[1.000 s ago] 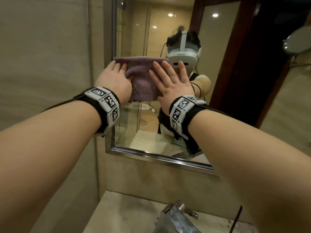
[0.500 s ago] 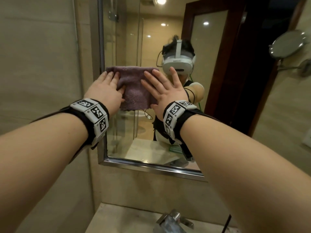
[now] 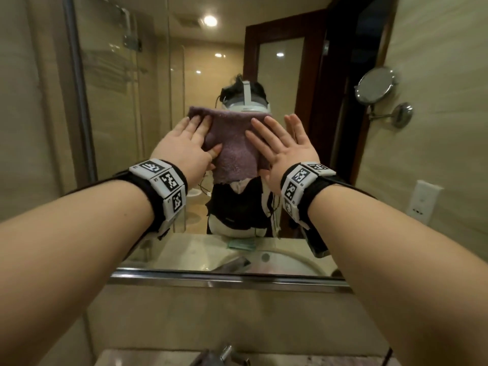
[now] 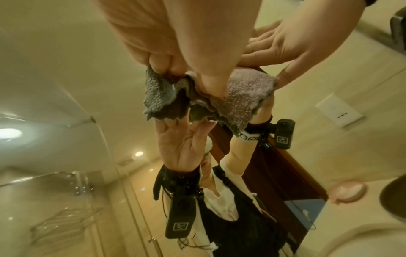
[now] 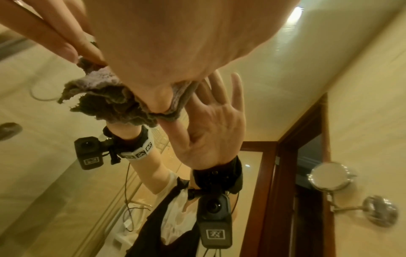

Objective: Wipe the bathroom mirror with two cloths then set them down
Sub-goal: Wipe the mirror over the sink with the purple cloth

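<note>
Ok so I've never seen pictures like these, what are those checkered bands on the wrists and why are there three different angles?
There is no machine: these are a person's two bare hands. The wide picture comes from a camera worn on the head. The other two come from cameras strapped to each wrist, looking along the fingers. The checkered wristbands carry printed black-and-white markers. The left hand and right hand press a purple cloth flat against the wall mirror, fingers straight. Part of the right hand lies on bare glass. Below is a counter with a tap, and a round mirror on an arm hangs on the right wall.
</note>
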A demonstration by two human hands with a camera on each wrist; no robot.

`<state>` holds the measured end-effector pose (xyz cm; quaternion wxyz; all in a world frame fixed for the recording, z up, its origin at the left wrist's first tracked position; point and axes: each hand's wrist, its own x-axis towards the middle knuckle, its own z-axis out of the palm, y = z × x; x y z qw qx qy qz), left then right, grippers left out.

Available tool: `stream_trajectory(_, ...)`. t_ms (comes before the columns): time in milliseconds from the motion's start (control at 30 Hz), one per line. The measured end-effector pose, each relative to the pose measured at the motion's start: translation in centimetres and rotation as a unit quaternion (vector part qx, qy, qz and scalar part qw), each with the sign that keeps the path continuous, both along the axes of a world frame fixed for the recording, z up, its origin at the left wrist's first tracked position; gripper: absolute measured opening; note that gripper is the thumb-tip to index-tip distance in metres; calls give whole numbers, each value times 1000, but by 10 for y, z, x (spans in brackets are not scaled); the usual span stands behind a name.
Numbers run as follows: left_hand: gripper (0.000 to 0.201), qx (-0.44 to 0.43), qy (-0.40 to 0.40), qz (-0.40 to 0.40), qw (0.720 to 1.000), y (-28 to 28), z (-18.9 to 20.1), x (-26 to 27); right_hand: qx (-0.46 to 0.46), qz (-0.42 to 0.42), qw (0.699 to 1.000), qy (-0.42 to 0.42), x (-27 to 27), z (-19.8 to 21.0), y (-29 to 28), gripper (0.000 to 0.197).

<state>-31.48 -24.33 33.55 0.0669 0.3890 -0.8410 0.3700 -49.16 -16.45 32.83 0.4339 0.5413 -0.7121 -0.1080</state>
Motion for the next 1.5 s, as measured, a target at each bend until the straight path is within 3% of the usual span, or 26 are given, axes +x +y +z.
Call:
stream_trajectory(200,58,16,38,-38,998,28,15,-52,-7,-58,998,-5,-42,12,36,76)
stream_trajectory(333,58,0,21,-47,999,38,23,-72,-30,-74,997,-15,-58,14,44,74)
stream_trajectory(700,64,19,84,-81,993,46,34,-109,-51,-68,996,-29,-87,23,62,78)
stream_trajectory(1000,58,-13,74,-66,995,46,36,-90,-42,-22,998,-33,-81,25,53,87)
stream_trajectory(1233,51,-51,29,-24,998,29,38,-47,-23,-4,999,-28,-41,36,25,87)
stream_trajectory(1500,51,-53,33,64,996,0,44,11,-11,26,999,-23,28,48,-18,86)
